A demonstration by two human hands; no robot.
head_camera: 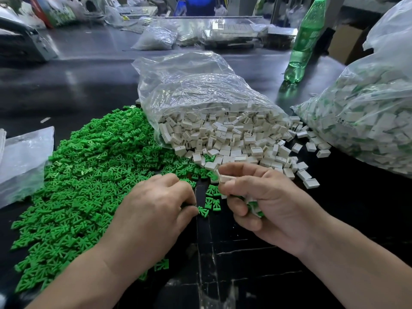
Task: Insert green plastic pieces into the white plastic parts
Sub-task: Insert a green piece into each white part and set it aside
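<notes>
Left hand [156, 204] fingers pinch a small green plastic piece [203, 212] on the dark surface [245, 253], right hand [263, 204] fingers clamp a white rectangular plastic part [225, 178], not yet joined; the large green heap [89, 175] and white heap [223, 139] beyond suggest most work lies ahead.

Cluttered workshop bench with a dark, shiny top

A dark glossy worktable [89, 70] stretches far back, streaked with pale glare; a green plastic bottle [305, 41] stands upright at the right (its green reflection shows on the surface beneath); a brown cardboard box [343, 43] sits just behind it; a crumpled clear bag [156, 39] lies near the far edge; a grey casing [22, 43] sits far left.
</notes>
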